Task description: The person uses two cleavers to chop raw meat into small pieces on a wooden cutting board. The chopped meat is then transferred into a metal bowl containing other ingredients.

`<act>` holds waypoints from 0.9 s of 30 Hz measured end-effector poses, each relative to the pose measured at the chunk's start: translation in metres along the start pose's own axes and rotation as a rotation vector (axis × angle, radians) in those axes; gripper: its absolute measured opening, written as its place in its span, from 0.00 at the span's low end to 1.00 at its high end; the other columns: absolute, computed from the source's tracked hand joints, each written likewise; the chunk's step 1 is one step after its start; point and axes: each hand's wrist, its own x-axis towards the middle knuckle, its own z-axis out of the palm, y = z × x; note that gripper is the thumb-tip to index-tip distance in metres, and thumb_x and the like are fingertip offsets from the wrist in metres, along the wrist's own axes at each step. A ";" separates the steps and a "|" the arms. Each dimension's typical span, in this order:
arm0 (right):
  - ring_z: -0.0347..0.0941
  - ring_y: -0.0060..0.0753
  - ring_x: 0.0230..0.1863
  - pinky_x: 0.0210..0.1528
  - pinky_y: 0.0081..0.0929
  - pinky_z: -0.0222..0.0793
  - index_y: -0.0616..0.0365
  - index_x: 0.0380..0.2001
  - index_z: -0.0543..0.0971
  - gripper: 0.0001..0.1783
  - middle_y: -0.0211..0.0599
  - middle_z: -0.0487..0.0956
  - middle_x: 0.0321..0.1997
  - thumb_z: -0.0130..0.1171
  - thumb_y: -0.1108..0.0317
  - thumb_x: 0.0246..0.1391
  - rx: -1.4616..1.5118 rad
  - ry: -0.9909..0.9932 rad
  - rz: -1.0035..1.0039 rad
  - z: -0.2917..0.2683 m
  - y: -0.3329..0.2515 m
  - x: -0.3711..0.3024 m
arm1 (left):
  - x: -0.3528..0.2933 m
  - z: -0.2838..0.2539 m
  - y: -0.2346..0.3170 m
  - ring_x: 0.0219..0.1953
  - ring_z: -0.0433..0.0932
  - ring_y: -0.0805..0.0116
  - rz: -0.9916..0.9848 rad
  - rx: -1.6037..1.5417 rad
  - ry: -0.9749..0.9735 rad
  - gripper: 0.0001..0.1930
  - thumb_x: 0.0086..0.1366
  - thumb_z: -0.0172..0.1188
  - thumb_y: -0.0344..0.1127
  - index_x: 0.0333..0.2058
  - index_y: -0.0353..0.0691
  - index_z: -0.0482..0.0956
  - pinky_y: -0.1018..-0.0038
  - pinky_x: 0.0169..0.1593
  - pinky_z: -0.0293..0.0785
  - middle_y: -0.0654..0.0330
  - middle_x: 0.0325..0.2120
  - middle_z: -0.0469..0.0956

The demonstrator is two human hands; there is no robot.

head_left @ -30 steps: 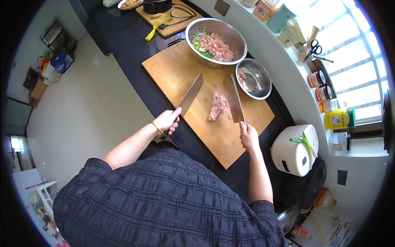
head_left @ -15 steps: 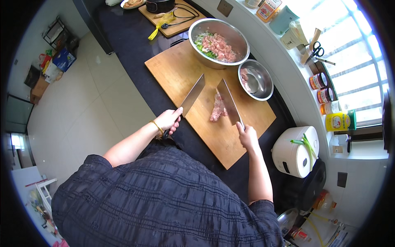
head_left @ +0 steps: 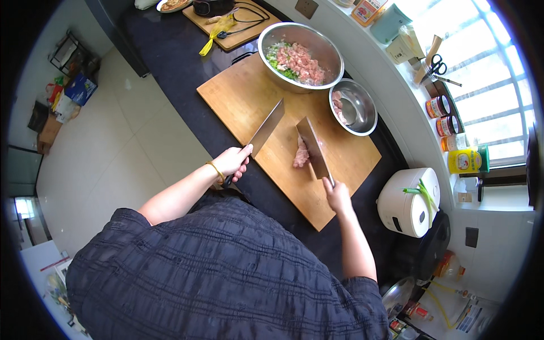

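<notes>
My left hand (head_left: 232, 162) grips a cleaver (head_left: 268, 128) by its handle; the blade points away over the left part of the wooden cutting board (head_left: 226, 99). In my right hand (head_left: 338, 196) is a second cleaver (head_left: 315, 148), its blade set against a strip of pink raw meat (head_left: 301, 154) on the board and covering part of it. A large steel bowl (head_left: 337, 62) with minced meat (head_left: 303, 63) and chopped green onion (head_left: 277, 56) stands at the board's far end. Beside it, a smaller steel bowl (head_left: 371, 116) contains pieces of raw meat (head_left: 338, 105).
A white rice cooker (head_left: 396, 198) with green onion stalks (head_left: 420, 192) on its lid stands at the right. Jars (head_left: 437, 106) and scissors (head_left: 437, 65) line the window sill. Farther back, another wooden board (head_left: 243, 39) carries a black pot (head_left: 212, 7) and a cable.
My right hand has brought its cleaver slightly nearer and onto the meat, hiding more of it. The left cleaver has stayed almost where it was.
</notes>
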 end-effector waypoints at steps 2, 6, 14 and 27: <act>0.72 0.55 0.29 0.31 0.40 0.65 0.65 0.24 0.75 0.27 0.57 0.73 0.20 0.48 0.46 0.52 -0.001 -0.033 0.012 -0.022 -0.021 -0.003 | 0.001 -0.004 -0.002 0.09 0.57 0.81 -0.012 0.008 -0.005 0.23 0.62 0.41 0.57 0.22 0.43 0.62 0.81 0.12 0.59 0.68 0.11 0.60; 0.72 0.56 0.33 0.34 0.40 0.66 0.63 0.30 0.75 0.24 0.57 0.74 0.25 0.47 0.49 0.53 0.193 0.142 -0.066 0.010 -0.010 -0.017 | 0.005 -0.004 0.003 0.10 0.57 0.81 -0.004 0.018 -0.026 0.23 0.62 0.41 0.57 0.22 0.43 0.62 0.82 0.12 0.59 0.68 0.11 0.61; 0.72 0.56 0.34 0.36 0.40 0.66 0.61 0.31 0.75 0.23 0.56 0.74 0.26 0.46 0.49 0.53 0.113 0.146 -0.045 0.004 -0.027 -0.035 | 0.012 -0.010 0.003 0.09 0.58 0.79 0.017 0.052 -0.045 0.23 0.62 0.41 0.57 0.22 0.42 0.62 0.81 0.12 0.60 0.67 0.10 0.60; 0.72 0.53 0.29 0.31 0.38 0.66 0.65 0.25 0.74 0.27 0.54 0.74 0.21 0.47 0.47 0.52 0.144 -0.088 0.199 -0.001 -0.034 -0.036 | 0.010 -0.018 0.004 0.10 0.56 0.81 -0.008 0.051 -0.045 0.22 0.62 0.41 0.57 0.22 0.43 0.61 0.82 0.12 0.57 0.68 0.11 0.60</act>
